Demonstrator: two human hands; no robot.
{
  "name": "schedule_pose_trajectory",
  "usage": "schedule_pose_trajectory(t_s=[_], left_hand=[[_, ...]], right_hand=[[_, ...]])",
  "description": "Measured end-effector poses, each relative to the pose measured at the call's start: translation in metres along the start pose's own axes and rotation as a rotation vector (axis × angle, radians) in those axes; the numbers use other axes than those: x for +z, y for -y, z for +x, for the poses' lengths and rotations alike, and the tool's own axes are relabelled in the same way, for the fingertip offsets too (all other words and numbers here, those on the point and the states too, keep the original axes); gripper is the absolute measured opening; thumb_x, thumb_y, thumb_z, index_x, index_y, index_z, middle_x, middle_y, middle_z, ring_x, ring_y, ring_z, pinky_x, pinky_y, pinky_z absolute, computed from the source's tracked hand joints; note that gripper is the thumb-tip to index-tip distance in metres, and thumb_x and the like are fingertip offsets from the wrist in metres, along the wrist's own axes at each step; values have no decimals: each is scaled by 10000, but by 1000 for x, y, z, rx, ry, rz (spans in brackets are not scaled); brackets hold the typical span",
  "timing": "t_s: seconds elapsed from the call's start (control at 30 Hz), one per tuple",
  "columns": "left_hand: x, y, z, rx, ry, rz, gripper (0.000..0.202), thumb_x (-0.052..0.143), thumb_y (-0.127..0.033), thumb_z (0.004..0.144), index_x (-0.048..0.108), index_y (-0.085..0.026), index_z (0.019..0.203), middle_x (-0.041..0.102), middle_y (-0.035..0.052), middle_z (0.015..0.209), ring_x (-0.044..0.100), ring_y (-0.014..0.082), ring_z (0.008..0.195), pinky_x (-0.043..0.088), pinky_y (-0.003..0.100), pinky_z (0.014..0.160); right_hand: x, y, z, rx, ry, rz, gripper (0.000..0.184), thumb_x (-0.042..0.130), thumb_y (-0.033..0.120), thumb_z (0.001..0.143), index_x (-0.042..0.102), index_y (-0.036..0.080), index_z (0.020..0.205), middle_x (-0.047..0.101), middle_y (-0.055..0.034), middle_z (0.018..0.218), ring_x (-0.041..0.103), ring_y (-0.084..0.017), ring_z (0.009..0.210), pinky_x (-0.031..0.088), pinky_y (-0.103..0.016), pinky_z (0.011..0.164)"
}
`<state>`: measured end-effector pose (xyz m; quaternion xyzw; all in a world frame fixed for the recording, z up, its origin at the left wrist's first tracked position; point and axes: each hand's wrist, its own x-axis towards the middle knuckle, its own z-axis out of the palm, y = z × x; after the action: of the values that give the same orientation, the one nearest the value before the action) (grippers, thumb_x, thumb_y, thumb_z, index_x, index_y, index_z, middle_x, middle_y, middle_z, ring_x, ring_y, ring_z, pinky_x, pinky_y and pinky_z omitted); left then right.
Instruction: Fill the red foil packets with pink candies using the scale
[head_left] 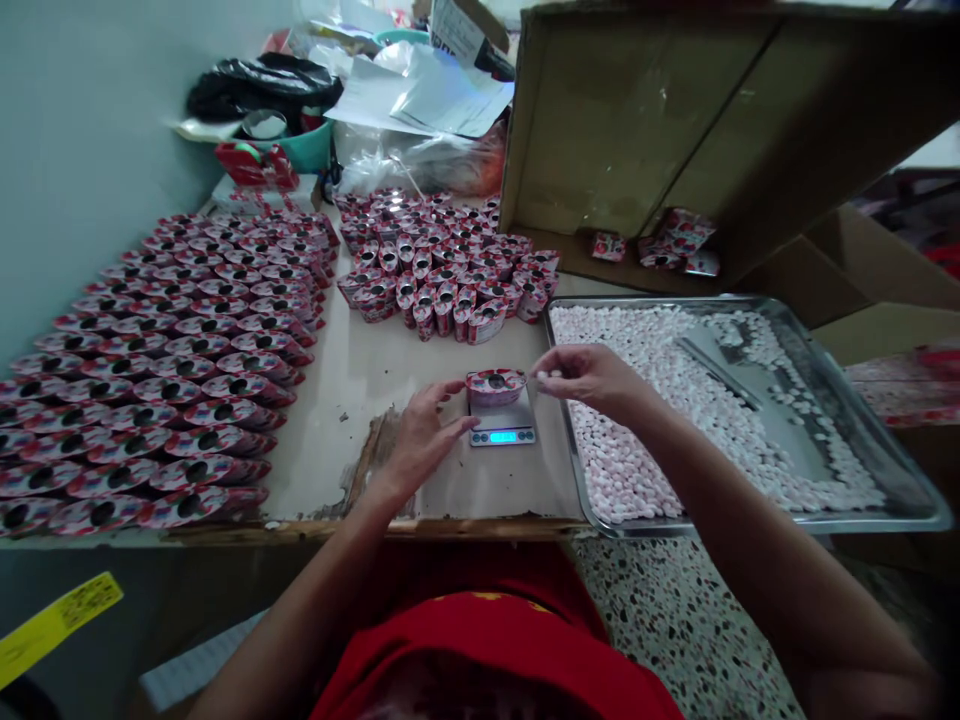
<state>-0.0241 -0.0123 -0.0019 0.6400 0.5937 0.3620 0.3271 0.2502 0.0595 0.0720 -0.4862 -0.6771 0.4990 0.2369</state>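
A small digital scale [491,422] with a lit blue display stands near the table's front edge. On its plate sits a red and white printed pouch [495,396], upright, its dark mouth facing up. To the left of the scale is my left hand [429,432], thumb and fingers apart, with nothing held in it. My right hand [589,378] is just right of the pouch, fingers closed on a few small white candies [551,376]. Beside it lies a metal tray [581,470] spread with many more white candies [634,470].
Rows of standing pouches [195,345] cover the table's left side, and more pouches [450,285] crowd behind the scale. A large cardboard box [600,130] lies on its side behind the tray with several pouches inside. A flat metal bar [720,373] rests in the tray.
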Motion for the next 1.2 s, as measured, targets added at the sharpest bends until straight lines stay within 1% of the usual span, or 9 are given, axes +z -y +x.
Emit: schedule_pose_trajectory(t_s=[0.1, 0.23, 0.3, 0.43, 0.6, 0.73, 0.9, 1.03, 1.2], left_hand=[[-11, 6, -6, -18, -32, 29, 396, 794, -308, 888, 709, -246, 1271, 745, 83, 1270, 701, 252, 1129, 585, 404, 929], [-20, 16, -8, -41, -70, 15, 375, 787, -280, 882, 727, -242, 1251, 744, 88, 1256, 698, 256, 1130, 579, 400, 918], [-21, 20, -7, -26, -50, 5, 379, 783, -280, 891, 725, -251, 1264, 737, 81, 1274, 694, 251, 1144, 571, 407, 947], [-22, 20, -4, -12, 2, -26, 398, 776, -277, 902, 706, -244, 1292, 720, 79, 1280, 684, 247, 1168, 566, 402, 982], [-26, 14, -2, -18, 24, 5, 415, 787, -255, 887, 706, -234, 1294, 723, 71, 1207, 692, 229, 1036, 560, 400, 981], [-28, 17, -2, -16, 6, 5, 392, 788, -264, 886, 717, -231, 1270, 720, 66, 1206, 685, 213, 966, 565, 386, 945], [-26, 22, -2, -12, 6, -40, 370, 777, -246, 891, 720, -233, 1256, 713, 68, 1239, 684, 229, 1092, 558, 403, 1004], [-25, 19, 0, -12, -10, -62, 376, 774, -270, 899, 724, -247, 1271, 718, 74, 1255, 689, 238, 1124, 559, 432, 1025], [-23, 11, 0, -14, 10, -58, 363, 775, -287, 907, 728, -239, 1263, 726, 80, 1261, 699, 244, 1126, 570, 433, 1017]], right_hand=[[15, 18, 20, -25, 83, -13, 288, 760, 419, 755, 783, 165, 888, 535, 35, 638, 413, -114, 585, 276, -276, 559], [20, 28, 31, -34, 100, -166, 309, 740, 392, 773, 829, 149, 942, 531, 31, 625, 413, -122, 589, 275, -285, 567], [20, 32, 33, -24, 116, -249, 312, 739, 353, 770, 849, 151, 981, 519, 36, 611, 413, -122, 587, 285, -282, 571], [25, 37, 38, 6, 171, -293, 366, 807, 316, 747, 849, 172, 1080, 579, 33, 651, 468, -131, 613, 335, -268, 585], [34, 39, 47, 24, 99, -386, 301, 878, 208, 672, 839, 179, 968, 629, 28, 658, 543, -143, 630, 391, -264, 597], [34, 38, 49, -5, 64, -445, 263, 913, 239, 640, 831, 188, 885, 638, 28, 628, 564, -148, 622, 390, -263, 587], [29, 39, 44, 7, 42, -313, 248, 906, 384, 679, 792, 175, 746, 669, -2, 630, 569, -148, 609, 385, -270, 574], [31, 41, 44, 28, 72, -213, 243, 880, 403, 727, 821, 176, 790, 731, -36, 689, 618, -164, 642, 425, -279, 603], [35, 36, 46, -35, 23, -390, 159, 890, 301, 722, 854, 183, 822, 711, -9, 656, 590, -143, 624, 398, -267, 598]])
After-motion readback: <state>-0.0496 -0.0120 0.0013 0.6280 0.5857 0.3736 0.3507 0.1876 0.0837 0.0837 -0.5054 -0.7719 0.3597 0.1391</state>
